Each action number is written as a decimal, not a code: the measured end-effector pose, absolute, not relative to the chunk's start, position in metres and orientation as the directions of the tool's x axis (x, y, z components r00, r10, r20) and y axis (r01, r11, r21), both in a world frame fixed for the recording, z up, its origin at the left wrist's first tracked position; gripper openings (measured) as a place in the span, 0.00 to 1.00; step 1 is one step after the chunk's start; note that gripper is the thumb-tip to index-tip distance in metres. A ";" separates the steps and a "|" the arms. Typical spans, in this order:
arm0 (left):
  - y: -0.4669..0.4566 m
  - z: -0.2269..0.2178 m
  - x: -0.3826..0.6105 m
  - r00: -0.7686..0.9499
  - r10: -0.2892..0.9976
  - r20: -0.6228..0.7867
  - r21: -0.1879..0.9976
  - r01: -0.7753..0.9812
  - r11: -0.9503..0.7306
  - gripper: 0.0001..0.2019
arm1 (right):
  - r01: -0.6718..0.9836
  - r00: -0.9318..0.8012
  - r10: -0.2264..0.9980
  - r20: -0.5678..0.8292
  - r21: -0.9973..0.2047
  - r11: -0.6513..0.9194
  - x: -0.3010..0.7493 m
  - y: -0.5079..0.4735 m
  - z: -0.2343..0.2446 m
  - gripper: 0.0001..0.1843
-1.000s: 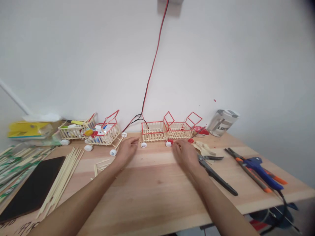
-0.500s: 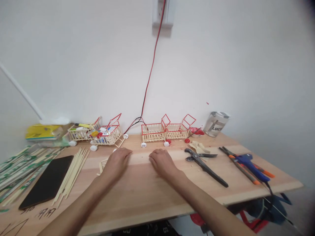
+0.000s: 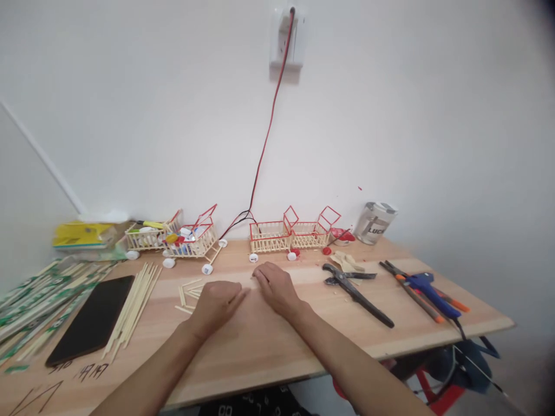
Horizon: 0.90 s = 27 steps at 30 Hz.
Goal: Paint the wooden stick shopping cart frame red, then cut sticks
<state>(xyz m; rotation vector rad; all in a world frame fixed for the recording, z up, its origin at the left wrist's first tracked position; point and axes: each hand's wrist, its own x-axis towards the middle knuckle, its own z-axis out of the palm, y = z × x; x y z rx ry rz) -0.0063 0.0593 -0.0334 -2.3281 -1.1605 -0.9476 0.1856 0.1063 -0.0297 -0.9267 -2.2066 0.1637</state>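
Observation:
My left hand [image 3: 219, 305] rests low over the middle of the wooden table, fingers loosely stretched to the right, holding nothing that I can see. Close beside it is my right hand [image 3: 274, 289], fingers extended toward the upper left and apart from the left hand. Short cut sticks [image 3: 187, 296] lie just left of my left hand, partly covered by it. Beyond my hands stand miniature stick carts with red trim: one empty cart [image 3: 269, 238] on white wheels, another empty cart [image 3: 310, 234] beside it, and a filled cart [image 3: 191, 241] at the left.
Left lie a black phone-like slab [image 3: 93, 320], long thin sticks [image 3: 134, 306] and wrapped sticks [image 3: 39, 303]. Right lie black-handled cutters [image 3: 358, 294], orange-handled pliers [image 3: 416, 294] and a blue glue gun [image 3: 433, 292]. A lidded cup [image 3: 375, 222] stands by the wall. A red-black cable [image 3: 269, 127] hangs from the socket.
My left hand has moved right and nearer, uncovering more short sticks. My right hand has shifted slightly left, so the hands are closer together. The view has tilted up a little.

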 end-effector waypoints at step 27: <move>0.040 -0.040 0.011 0.707 0.338 0.622 -0.188 0.553 -0.811 0.25 | 0.001 -0.570 0.660 0.489 -0.803 0.596 0.155 0.059 -0.026 0.23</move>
